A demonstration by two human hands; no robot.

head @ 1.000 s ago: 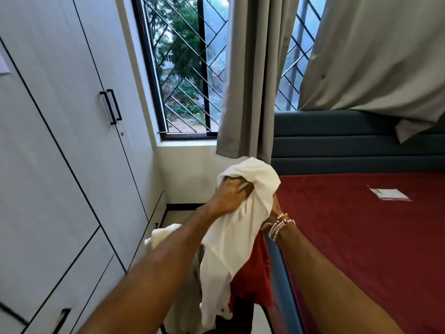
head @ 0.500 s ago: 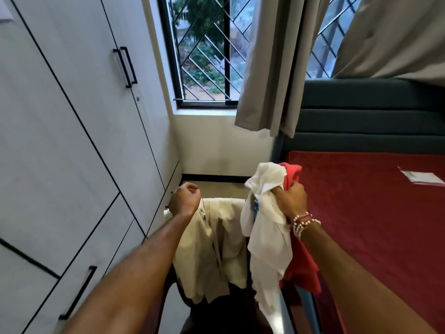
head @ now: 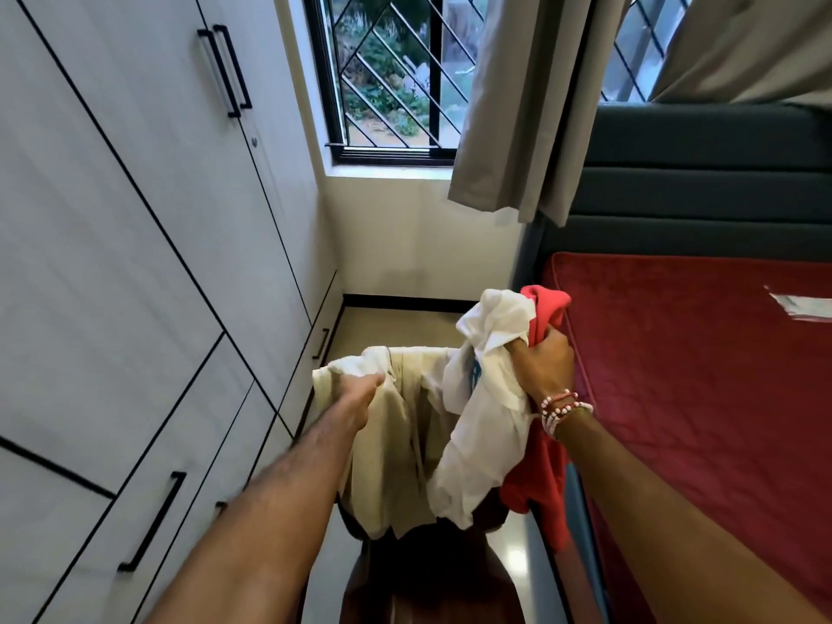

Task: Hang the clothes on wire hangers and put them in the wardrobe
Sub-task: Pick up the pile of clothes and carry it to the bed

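Observation:
My right hand (head: 542,360) grips a white garment (head: 477,443) together with a red garment (head: 542,308); both hang down beside the bed edge. My left hand (head: 360,389) grips the top of a cream garment (head: 396,466), which drapes over a dark wooden chair (head: 427,578) below. The wardrobe (head: 135,240) fills the left side with its doors closed and black handles. No wire hanger is in view.
A bed with a red cover (head: 698,398) and dark padded headboard (head: 698,186) lies on the right, with a small white packet (head: 801,306) on it. A barred window (head: 391,83) and grey curtain (head: 526,105) stand ahead. A narrow floor strip (head: 391,326) runs between wardrobe and bed.
My left hand let go of the white garment and took hold of the cream garment on the chair. My right hand lowered the white and red garments. The view tilted down.

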